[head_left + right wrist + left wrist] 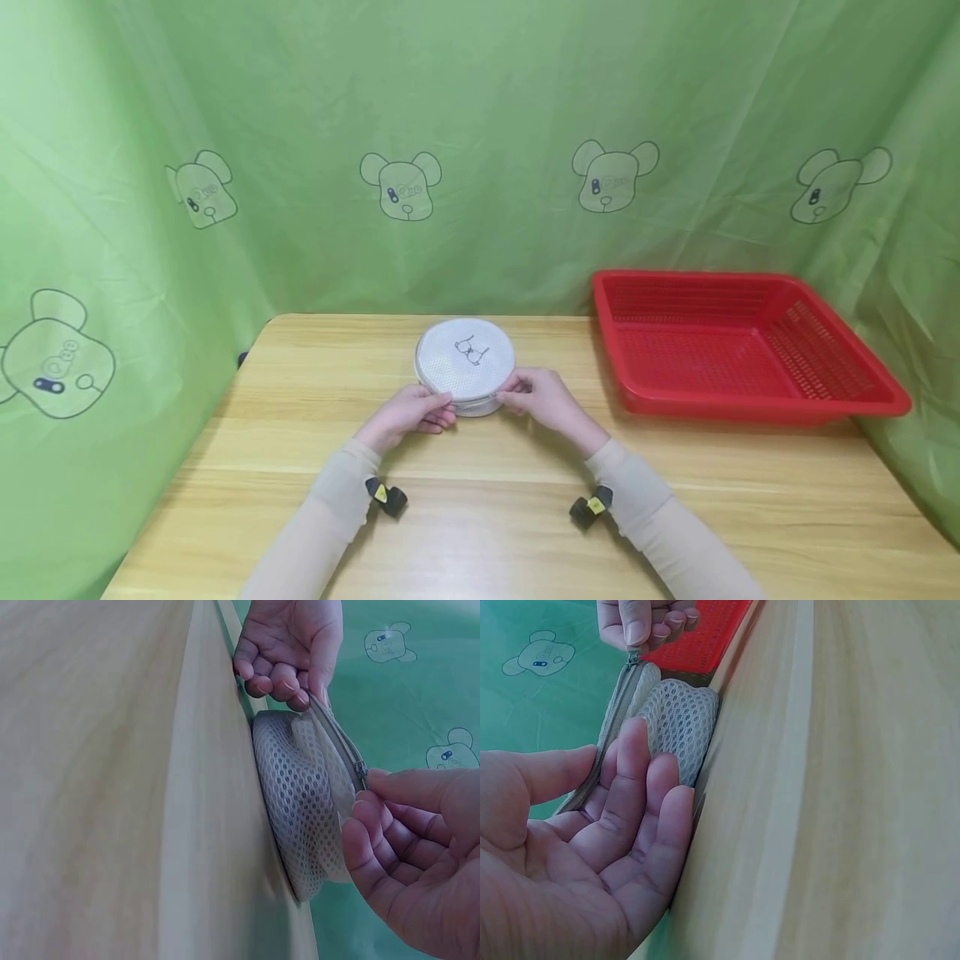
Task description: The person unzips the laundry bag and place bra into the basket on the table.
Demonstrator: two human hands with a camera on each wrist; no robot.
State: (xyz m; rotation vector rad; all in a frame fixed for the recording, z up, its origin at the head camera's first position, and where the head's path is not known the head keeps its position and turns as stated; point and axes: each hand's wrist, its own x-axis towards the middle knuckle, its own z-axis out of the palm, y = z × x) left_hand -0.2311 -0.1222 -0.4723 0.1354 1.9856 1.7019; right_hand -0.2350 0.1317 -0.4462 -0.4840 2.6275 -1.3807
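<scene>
A round white mesh bag (465, 358) with a small dark drawing on its flat top sits on the wooden table near the back edge. A zipper (616, 712) runs round its upper rim, above the mesh side wall (289, 795). My left hand (408, 411) pinches the rim at the front left, thumb on the zipper edge and fingers beneath. At the front right my right hand (546, 400) pinches the zipper's metal slider (362, 770) between thumb and index finger. What lies inside the bag is hidden.
A red plastic basket (626, 379) with perforated walls stands on the right of the table (480, 517). Green cloth (495, 83) printed with bear heads hangs behind and at both sides. A small black camera (392, 500) is strapped to each wrist.
</scene>
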